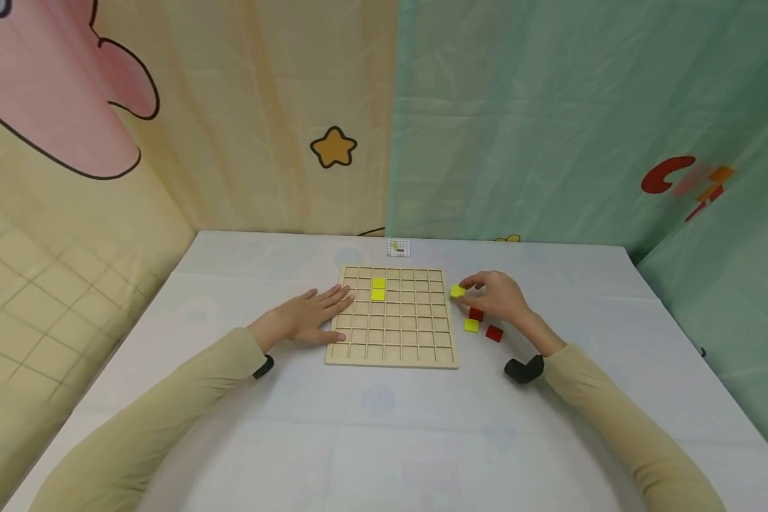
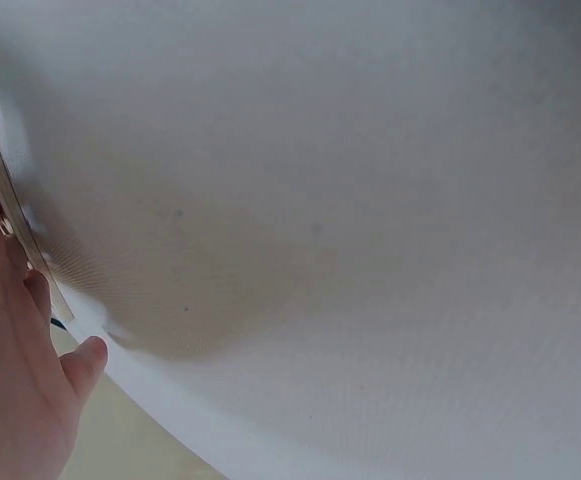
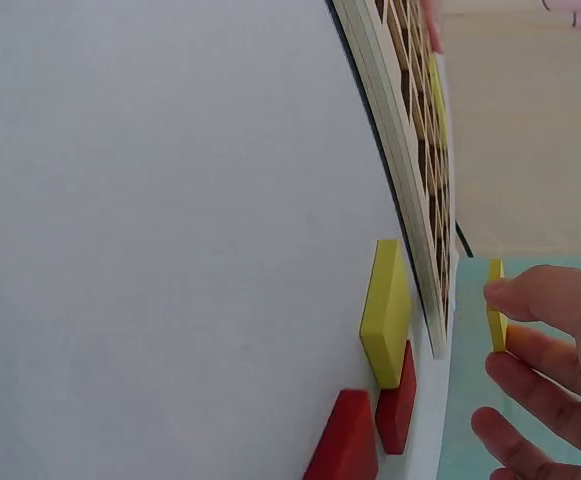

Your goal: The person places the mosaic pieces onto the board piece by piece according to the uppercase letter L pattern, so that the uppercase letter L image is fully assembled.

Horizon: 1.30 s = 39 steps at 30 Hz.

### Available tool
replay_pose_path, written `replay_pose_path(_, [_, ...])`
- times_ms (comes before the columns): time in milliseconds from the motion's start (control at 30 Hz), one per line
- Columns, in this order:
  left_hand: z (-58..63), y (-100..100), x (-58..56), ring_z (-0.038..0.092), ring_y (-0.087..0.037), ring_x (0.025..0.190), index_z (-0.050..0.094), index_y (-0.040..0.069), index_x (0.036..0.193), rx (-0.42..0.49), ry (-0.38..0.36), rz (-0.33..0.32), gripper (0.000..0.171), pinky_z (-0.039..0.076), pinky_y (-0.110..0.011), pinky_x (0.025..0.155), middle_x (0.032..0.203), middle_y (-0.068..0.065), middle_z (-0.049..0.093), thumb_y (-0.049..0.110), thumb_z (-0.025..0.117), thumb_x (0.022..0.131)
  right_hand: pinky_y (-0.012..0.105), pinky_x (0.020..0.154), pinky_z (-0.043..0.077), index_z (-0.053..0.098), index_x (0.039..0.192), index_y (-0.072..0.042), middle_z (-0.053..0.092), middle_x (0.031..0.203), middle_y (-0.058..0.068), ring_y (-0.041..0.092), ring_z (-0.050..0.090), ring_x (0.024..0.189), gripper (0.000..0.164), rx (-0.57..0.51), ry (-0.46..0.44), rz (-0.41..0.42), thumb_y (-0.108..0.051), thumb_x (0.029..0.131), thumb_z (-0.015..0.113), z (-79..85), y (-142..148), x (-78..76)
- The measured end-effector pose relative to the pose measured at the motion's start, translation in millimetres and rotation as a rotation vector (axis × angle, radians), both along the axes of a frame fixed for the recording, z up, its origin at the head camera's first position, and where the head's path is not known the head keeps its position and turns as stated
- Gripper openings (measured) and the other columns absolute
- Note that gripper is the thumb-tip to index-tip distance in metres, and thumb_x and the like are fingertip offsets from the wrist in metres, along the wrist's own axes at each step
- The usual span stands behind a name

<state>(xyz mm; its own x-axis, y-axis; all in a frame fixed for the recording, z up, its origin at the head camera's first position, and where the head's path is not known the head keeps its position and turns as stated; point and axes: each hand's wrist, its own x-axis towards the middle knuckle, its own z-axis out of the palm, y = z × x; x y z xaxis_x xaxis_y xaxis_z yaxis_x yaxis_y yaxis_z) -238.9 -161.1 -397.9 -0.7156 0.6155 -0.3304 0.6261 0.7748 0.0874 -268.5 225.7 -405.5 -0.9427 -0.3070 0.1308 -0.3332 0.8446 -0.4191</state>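
Observation:
My right hand pinches a yellow square tile between thumb and fingers, just beyond the right edge of a wooden grid board. In the right wrist view that pinched tile is seen edge-on, raised off the table. My left hand lies with spread fingers on the board's left edge; the left wrist view shows only part of this hand. Two yellow tiles sit one above the other in cells near the board's top. Beneath my right hand lie a yellow tile and two red tiles.
A small card printed with a coloured grid lies behind the board, near the back edge of the white-covered table. Curtains hang behind and at the sides. A black band is on my right wrist.

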Motion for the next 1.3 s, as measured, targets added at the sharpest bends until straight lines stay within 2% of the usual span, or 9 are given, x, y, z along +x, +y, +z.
replay_pose_path(200, [-0.5,-1.6,0.2,0.004,-0.028,0.151,0.008,0.012,0.156,-0.007,-0.005,0.002,0.085,0.013,-0.057,0.118,0.163,-0.009,0.002,0.061,0.042,0.095,0.042,0.08,0.052,0.074,0.106,-0.01,0.073,0.106,0.007,0.026,0.064,0.095,0.029,-0.073,0.064,0.041,-0.028,0.083,0.074,3.2,-20.1,3.4])
replay_pose_path(333, [-2.5,-2.8,-0.1,0.004,-0.028,0.151,0.009,0.012,0.156,0.0,-0.008,0.004,0.085,0.013,-0.058,0.118,0.163,-0.01,0.002,0.061,0.041,0.095,0.042,0.081,0.052,0.074,0.106,-0.011,0.074,0.105,0.006,0.025,0.064,0.095,0.029,-0.078,0.075,0.061,-0.028,0.083,0.074,4.9,-38.0,3.7])
replay_pose_path(767, [-2.5,-1.7,-0.1,0.002,-0.027,0.151,0.007,0.013,0.156,-0.011,0.002,-0.004,0.084,0.013,-0.055,0.119,0.164,-0.009,0.0,0.061,0.04,0.095,0.036,0.075,0.054,0.075,0.106,-0.013,0.074,0.101,0.004,0.022,0.066,0.09,0.028,-0.066,0.041,0.176,-0.029,0.083,0.075,5.2,-94.9,1.4])
replay_pose_path(1033, [-2.6,0.2,-3.1,0.0,-0.025,0.151,0.005,0.016,0.156,-0.015,-0.015,0.008,0.085,0.011,-0.055,0.119,0.164,-0.006,-0.003,0.063,0.038,0.095,0.028,0.068,0.051,0.076,0.103,-0.015,0.075,0.098,0.0,0.015,0.063,0.082,0.028,-0.051,0.008,0.181,-0.032,0.081,0.077,3.6,-122.5,-4.9])
replay_pose_path(1300, [-5.4,-0.6,-5.0,0.0,-0.025,0.151,0.004,0.016,0.156,-0.022,-0.011,0.005,0.085,0.011,-0.055,0.119,0.164,-0.006,-0.003,0.064,0.038,0.094,0.025,0.069,0.048,0.077,0.103,-0.014,0.075,0.101,-0.001,0.013,0.062,0.08,0.03,-0.026,-0.038,0.191,-0.034,0.079,0.078,1.7,-142.4,-5.5])
